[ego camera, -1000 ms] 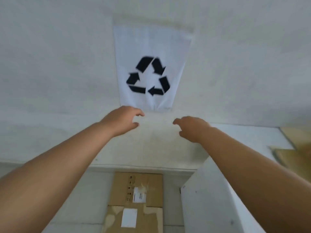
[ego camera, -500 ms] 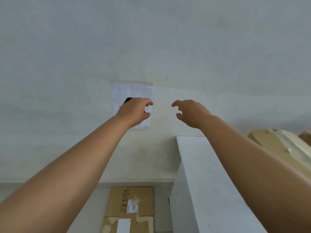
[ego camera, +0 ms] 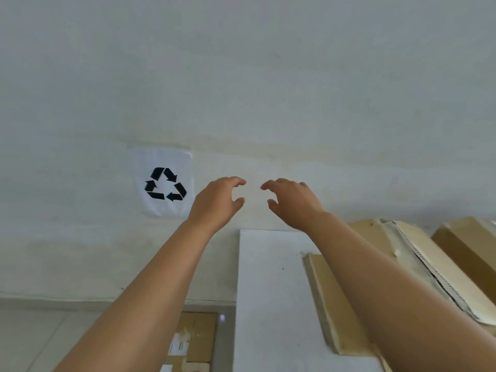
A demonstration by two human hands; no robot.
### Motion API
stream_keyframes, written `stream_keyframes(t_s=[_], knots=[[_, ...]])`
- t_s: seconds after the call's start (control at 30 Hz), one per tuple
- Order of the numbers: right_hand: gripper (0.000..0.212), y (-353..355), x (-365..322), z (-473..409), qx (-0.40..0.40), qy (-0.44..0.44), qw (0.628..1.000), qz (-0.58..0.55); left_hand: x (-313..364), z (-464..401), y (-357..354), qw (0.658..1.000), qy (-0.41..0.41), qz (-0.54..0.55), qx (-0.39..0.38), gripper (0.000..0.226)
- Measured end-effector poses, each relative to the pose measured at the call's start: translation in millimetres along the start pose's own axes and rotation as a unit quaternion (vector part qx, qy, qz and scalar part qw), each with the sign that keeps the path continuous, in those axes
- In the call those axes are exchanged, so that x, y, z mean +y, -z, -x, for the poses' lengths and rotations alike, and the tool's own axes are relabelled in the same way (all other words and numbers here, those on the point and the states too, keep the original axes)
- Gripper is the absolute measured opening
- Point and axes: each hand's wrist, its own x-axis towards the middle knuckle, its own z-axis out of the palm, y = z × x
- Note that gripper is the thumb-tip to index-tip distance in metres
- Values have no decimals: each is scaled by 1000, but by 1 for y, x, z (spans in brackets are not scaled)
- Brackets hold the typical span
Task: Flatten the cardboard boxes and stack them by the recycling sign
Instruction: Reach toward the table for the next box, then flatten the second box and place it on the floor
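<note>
A white sheet with a black recycling sign (ego camera: 164, 183) is stuck on the wall at the left. On the floor below it lies a flattened cardboard box (ego camera: 193, 342) with white labels. My left hand (ego camera: 217, 202) and my right hand (ego camera: 292, 202) are stretched out in front of the wall, side by side, fingers loosely curled, holding nothing. A cardboard box (ego camera: 335, 304) lies on the white table (ego camera: 271, 291) under my right forearm. Two more cardboard boxes, one (ego camera: 413, 256) behind it and another (ego camera: 472, 245) at the right edge, stand on the table.
The white table's left edge drops to the floor beside the flattened box. A pale wall fills the upper view, with a skirting strip (ego camera: 53, 303) along the floor at the left.
The view has swung to the right: the sign now shows to the left of my hands and the boxes on the table have come into sight. Both hands stay raised and hold nothing.
</note>
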Motion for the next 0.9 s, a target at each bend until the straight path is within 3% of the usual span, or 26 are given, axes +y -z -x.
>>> stream_keyframes(t_s=[0.27,0.6,0.9], knots=[[36,-20,67,26,13,-52,997,-55,51,-10,-80,998,10,59,8,39],[40,-57,165,75,-2,-154,980,-126,114,-2,-172,994,-9,99,-40,44],[36,-67,272,97,-8,-149,976,-159,180,3,-239,993,57,97,-29,40]])
